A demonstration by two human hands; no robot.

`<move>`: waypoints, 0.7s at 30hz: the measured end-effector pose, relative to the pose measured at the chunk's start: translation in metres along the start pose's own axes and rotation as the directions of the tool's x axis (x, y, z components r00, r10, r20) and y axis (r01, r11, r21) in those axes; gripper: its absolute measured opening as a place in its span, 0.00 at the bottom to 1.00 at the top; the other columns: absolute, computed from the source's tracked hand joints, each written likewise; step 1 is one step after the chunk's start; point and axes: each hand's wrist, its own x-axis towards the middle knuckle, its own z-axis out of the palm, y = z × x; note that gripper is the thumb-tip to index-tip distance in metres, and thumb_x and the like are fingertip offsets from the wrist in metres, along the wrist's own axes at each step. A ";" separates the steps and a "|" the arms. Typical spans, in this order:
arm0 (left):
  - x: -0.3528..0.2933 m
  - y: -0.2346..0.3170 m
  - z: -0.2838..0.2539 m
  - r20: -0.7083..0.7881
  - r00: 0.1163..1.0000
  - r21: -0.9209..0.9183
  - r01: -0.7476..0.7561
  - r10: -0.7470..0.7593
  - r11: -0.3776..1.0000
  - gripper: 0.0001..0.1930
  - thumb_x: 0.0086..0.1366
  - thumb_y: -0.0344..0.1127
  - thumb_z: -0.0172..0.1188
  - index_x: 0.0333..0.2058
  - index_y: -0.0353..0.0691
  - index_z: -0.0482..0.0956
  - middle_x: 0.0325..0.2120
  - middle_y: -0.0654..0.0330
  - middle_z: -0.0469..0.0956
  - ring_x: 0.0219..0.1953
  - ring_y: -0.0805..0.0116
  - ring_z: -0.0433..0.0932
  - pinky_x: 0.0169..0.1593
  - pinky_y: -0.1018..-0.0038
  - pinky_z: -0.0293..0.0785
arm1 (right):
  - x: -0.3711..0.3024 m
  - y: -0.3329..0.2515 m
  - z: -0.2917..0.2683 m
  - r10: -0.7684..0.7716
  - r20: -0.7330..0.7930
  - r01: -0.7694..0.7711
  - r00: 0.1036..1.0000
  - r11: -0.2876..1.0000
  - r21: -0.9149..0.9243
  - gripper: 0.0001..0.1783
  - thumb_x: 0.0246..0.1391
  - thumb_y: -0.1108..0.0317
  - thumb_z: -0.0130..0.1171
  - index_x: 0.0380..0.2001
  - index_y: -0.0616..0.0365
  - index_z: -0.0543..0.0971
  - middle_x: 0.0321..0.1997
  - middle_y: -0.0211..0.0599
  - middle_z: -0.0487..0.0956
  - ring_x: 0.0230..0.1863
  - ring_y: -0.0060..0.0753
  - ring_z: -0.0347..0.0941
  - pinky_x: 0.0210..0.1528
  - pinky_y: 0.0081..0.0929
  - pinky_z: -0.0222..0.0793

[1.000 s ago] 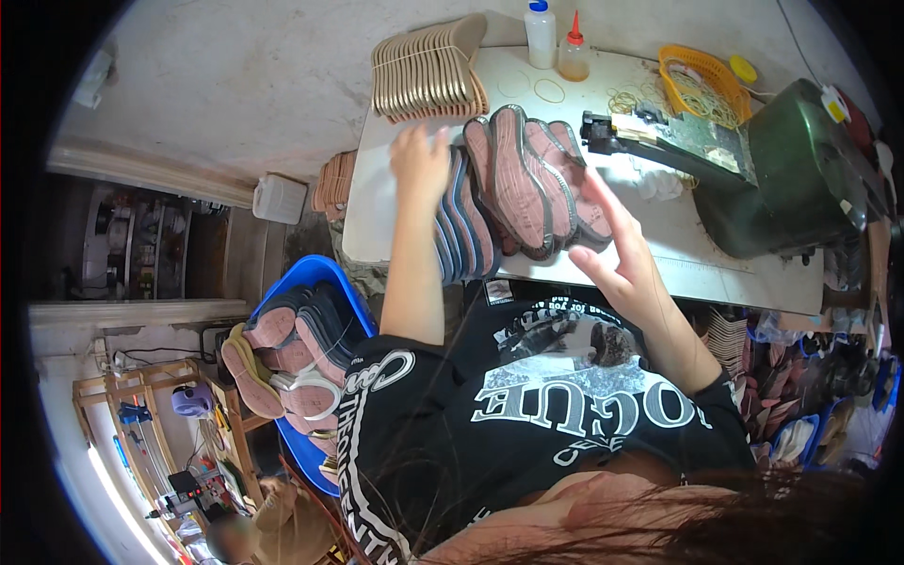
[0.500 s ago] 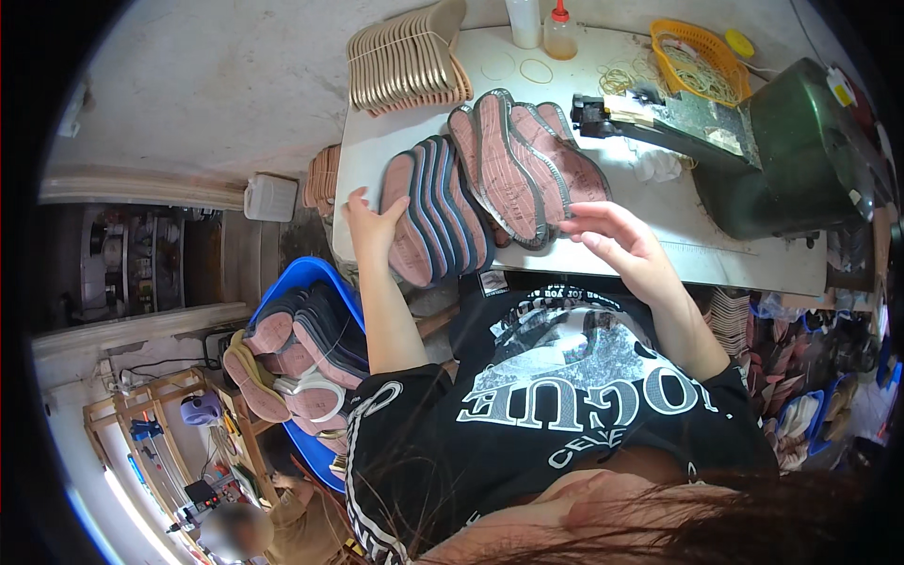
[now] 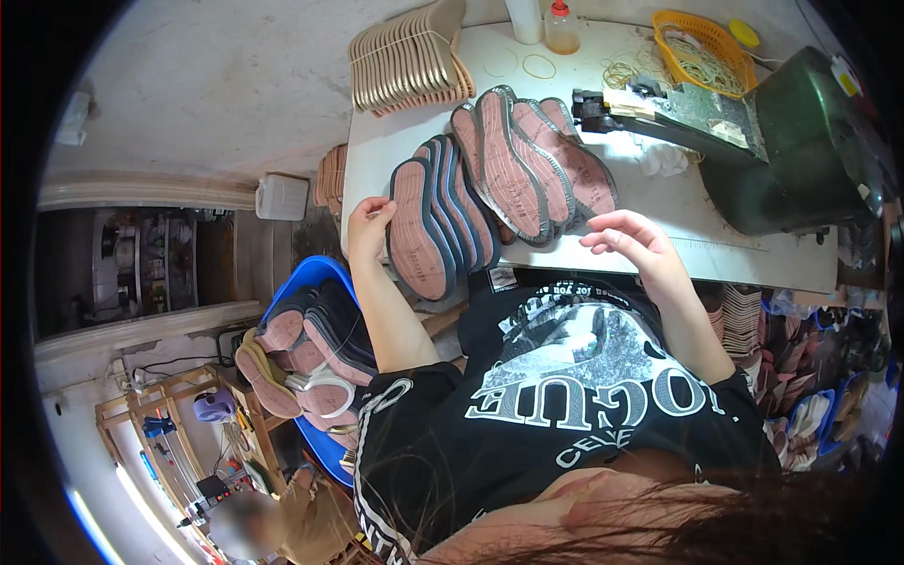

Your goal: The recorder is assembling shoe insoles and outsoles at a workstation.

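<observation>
My left hand (image 3: 369, 229) is at the left edge of a row of overlapping shoe soles, its thumb and fingers closed on the rim of the outermost shoe sole (image 3: 421, 231). That sole has a pink, lined face and a dark rim. Behind it, several similar soles (image 3: 471, 202) with dark and bluish edges lie fanned out. To their right a second group of pink soles with grey, stitched-looking rims (image 3: 513, 169) leans over the worktable. My right hand (image 3: 633, 242) hovers by the lower end of this group, fingers loosely bent and apart, holding nothing.
A stack of beige-gold soles (image 3: 410, 61) stands at the table's (image 3: 603, 254) far left. A green machine (image 3: 791, 151) with a projecting arm occupies the right, near a yellow basket (image 3: 702, 47) of rubber bands and a red-capped bottle (image 3: 562, 28). A blue bin (image 3: 325, 270) of soles sits lower left.
The outermost sole has shifted a little toward me and now shows more of its face. My left thumb has drawn back to its edge. My right hand has moved slightly right, away from the soles.
</observation>
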 end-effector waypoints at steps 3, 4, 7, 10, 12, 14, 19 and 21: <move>-0.017 0.019 0.000 -0.076 0.995 -0.066 -0.073 0.068 0.995 0.09 0.58 0.29 0.62 0.37 0.35 0.76 0.24 0.66 0.73 0.27 0.78 0.69 0.32 0.80 0.65 | -0.001 0.004 0.000 0.017 -0.012 -0.017 1.000 1.000 -0.019 0.15 0.60 0.64 0.52 0.45 0.65 0.74 0.40 0.42 0.80 0.43 0.27 0.74 0.49 0.24 0.67; -0.023 0.022 -0.004 -0.035 0.992 0.062 -0.122 0.125 0.991 0.07 0.60 0.30 0.60 0.35 0.36 0.74 0.24 0.66 0.72 0.27 0.79 0.68 0.31 0.81 0.64 | 0.000 0.006 0.002 0.014 -0.008 -0.014 1.000 1.000 -0.020 0.15 0.60 0.64 0.52 0.45 0.65 0.74 0.40 0.42 0.80 0.43 0.27 0.74 0.49 0.24 0.67; -0.068 0.070 0.012 0.105 0.972 0.048 -0.217 0.211 0.975 0.04 0.64 0.31 0.55 0.34 0.38 0.70 0.23 0.67 0.71 0.26 0.81 0.66 0.30 0.82 0.62 | 0.002 0.008 0.001 0.063 0.076 -0.061 0.995 0.998 -0.027 0.19 0.58 0.62 0.54 0.48 0.64 0.73 0.46 0.42 0.78 0.48 0.29 0.73 0.52 0.26 0.65; -0.099 0.112 0.062 0.263 0.922 -0.189 -0.238 0.283 0.953 0.03 0.67 0.30 0.51 0.35 0.39 0.67 0.22 0.69 0.68 0.25 0.84 0.63 0.28 0.83 0.59 | 0.007 0.002 0.020 -0.011 0.120 0.041 0.993 0.968 -0.249 0.28 0.53 0.60 0.61 0.55 0.59 0.69 0.50 0.40 0.75 0.49 0.27 0.71 0.52 0.26 0.66; -0.113 0.138 0.101 0.275 0.841 -0.232 -0.413 0.467 0.881 0.03 0.69 0.31 0.49 0.36 0.40 0.65 0.21 0.71 0.64 0.24 0.87 0.58 0.26 0.85 0.54 | 0.012 -0.006 0.037 -0.105 0.225 0.174 0.969 0.933 -0.314 0.39 0.49 0.60 0.66 0.61 0.57 0.60 0.56 0.37 0.69 0.54 0.26 0.67 0.55 0.28 0.63; -0.112 0.133 0.135 0.179 0.857 -0.212 -0.447 0.484 0.869 0.05 0.69 0.33 0.50 0.38 0.39 0.66 0.22 0.72 0.63 0.24 0.86 0.57 0.26 0.84 0.54 | 0.011 -0.002 0.053 -0.114 0.161 0.113 0.980 0.994 0.015 0.32 0.52 0.65 0.64 0.58 0.61 0.63 0.54 0.35 0.70 0.53 0.23 0.67 0.55 0.27 0.64; -0.117 0.143 0.166 0.279 0.837 -0.526 -0.277 0.471 0.804 0.15 0.66 0.38 0.56 0.44 0.33 0.69 0.29 0.66 0.73 0.30 0.82 0.69 0.33 0.85 0.65 | 0.007 -0.016 0.038 -0.146 -0.027 0.147 0.989 0.989 0.020 0.11 0.56 0.72 0.58 0.43 0.64 0.73 0.40 0.28 0.76 0.42 0.16 0.71 0.48 0.19 0.68; -0.115 0.148 0.172 0.502 0.765 -0.586 -0.043 0.404 0.809 0.21 0.63 0.39 0.61 0.47 0.29 0.70 0.36 0.58 0.79 0.38 0.76 0.77 0.43 0.82 0.72 | 0.006 -0.020 0.025 -0.115 0.111 0.106 0.987 0.991 0.086 0.10 0.56 0.72 0.58 0.41 0.64 0.74 0.37 0.29 0.77 0.38 0.17 0.72 0.45 0.20 0.70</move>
